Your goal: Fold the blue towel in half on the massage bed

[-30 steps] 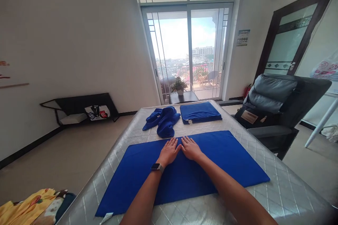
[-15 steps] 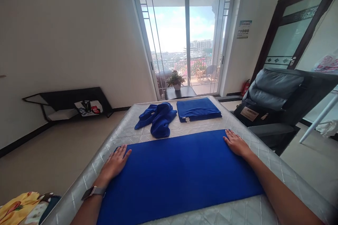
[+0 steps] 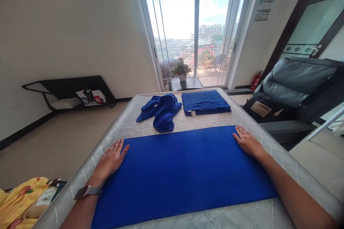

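Note:
A blue towel [image 3: 182, 171] lies flat across the mattress [image 3: 258, 214], smooth and with straight edges. My left hand [image 3: 112, 157], below a wrist with a watch, rests palm down on its far left corner, fingers stretched out. On the far right corner my right hand [image 3: 247, 141] lies flat, its thumb a little apart from the fingers. Beyond the towel, a neat stack of folded blue towels [image 3: 205, 102] sits at the mattress's far end. Left of that stack are crumpled blue towels [image 3: 163, 112] in a loose heap.
A dark armchair [image 3: 292, 82] with a black bag [image 3: 262, 109] stands close on the right. Past the far end is a small table [image 3: 185, 84] with a potted plant [image 3: 181, 68]. Yellow patterned fabric [image 3: 23, 198] lies at the lower left. Glass sliding doors [image 3: 197, 14] stand behind.
The view has tilted down and shifted slightly. Both hands stay on the towel's far corners, and the towel, the stack and the heap look the same.

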The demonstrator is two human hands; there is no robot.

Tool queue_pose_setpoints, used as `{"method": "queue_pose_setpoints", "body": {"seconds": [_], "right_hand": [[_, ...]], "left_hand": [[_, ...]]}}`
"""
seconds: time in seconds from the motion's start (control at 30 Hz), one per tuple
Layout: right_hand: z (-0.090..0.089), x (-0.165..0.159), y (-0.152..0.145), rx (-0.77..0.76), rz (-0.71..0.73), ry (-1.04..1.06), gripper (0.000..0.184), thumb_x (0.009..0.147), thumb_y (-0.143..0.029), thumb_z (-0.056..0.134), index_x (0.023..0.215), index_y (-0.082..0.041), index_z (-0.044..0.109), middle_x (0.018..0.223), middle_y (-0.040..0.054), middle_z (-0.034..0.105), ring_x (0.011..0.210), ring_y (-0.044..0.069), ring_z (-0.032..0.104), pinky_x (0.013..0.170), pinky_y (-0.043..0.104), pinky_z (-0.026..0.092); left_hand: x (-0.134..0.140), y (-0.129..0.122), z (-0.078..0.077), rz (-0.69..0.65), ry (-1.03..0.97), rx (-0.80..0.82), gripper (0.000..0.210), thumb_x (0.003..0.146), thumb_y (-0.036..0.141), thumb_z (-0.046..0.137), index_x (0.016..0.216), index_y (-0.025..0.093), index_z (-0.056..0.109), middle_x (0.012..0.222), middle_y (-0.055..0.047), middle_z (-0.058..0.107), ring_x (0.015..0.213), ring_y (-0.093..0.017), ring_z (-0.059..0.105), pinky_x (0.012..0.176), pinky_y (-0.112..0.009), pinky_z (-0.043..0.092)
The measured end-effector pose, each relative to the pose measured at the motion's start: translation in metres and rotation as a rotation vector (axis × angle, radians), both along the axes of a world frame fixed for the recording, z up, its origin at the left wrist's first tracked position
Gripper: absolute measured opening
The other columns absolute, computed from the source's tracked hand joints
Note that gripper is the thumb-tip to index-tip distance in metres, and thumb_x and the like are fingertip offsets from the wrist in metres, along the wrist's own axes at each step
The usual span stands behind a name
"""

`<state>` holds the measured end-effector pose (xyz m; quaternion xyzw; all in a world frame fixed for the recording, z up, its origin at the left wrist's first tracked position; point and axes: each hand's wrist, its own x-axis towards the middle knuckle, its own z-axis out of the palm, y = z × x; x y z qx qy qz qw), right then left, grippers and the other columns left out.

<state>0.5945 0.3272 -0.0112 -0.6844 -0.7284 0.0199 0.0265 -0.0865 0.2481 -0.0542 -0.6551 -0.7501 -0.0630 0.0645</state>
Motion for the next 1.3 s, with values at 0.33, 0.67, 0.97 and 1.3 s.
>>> {"method": "queue_pose_setpoints", "body": {"seconds": [0.33, 0.67, 0.97, 1.3], "right_hand": [[0.043, -0.050, -0.028, 0.100, 0.040, -0.007, 0.065, 0.101, -0.038, 0.017, 0.155, -0.004, 0.031, 0.162, 0.0138, 0.028, 0.151, 0.026, 0.021, 0.123, 0.045, 0.015], [0.035, -0.236, -0.137, -0.007, 0.535, 0.221, 0.066, 0.104, -0.045, 0.017, 0.158, -0.006, 0.025, 0.164, 0.0124, 0.019, 0.153, 0.023, 0.014, 0.124, 0.045, 0.012], [0.012, -0.096, -0.151, -0.001, 0.278, 0.086, 0.073, 0.101, -0.057, 0.016, 0.159, -0.012, 0.022, 0.165, 0.0070, 0.017, 0.152, 0.022, 0.014, 0.124, 0.046, 0.013], [-0.020, 0.054, -0.157, 0.100, 0.009, -0.029, 0.075, 0.097, -0.050, 0.018, 0.156, -0.006, 0.030, 0.163, 0.0127, 0.027, 0.150, 0.026, 0.024, 0.122, 0.047, 0.022]], "left_hand": [[0.078, -0.017, 0.077, -0.044, -0.142, 0.048, 0.078, 0.101, 0.058, 0.018, 0.154, 0.002, 0.029, 0.162, -0.019, 0.029, 0.152, -0.029, 0.024, 0.124, -0.047, 0.018], [0.272, -0.064, 0.062, -0.579, -0.162, -0.070, 0.068, 0.104, 0.053, 0.015, 0.156, 0.012, 0.029, 0.164, -0.013, 0.025, 0.152, -0.023, 0.019, 0.124, -0.047, 0.023], [0.142, -0.143, 0.038, -0.242, 0.025, -0.172, 0.072, 0.101, 0.060, 0.018, 0.157, 0.015, 0.023, 0.165, -0.007, 0.016, 0.153, -0.025, 0.015, 0.125, -0.049, 0.016], [0.046, -0.192, 0.004, -0.114, 0.019, -0.215, 0.080, 0.095, 0.062, 0.019, 0.156, 0.011, 0.027, 0.165, -0.008, 0.017, 0.153, -0.029, 0.013, 0.123, -0.052, 0.018]]}}
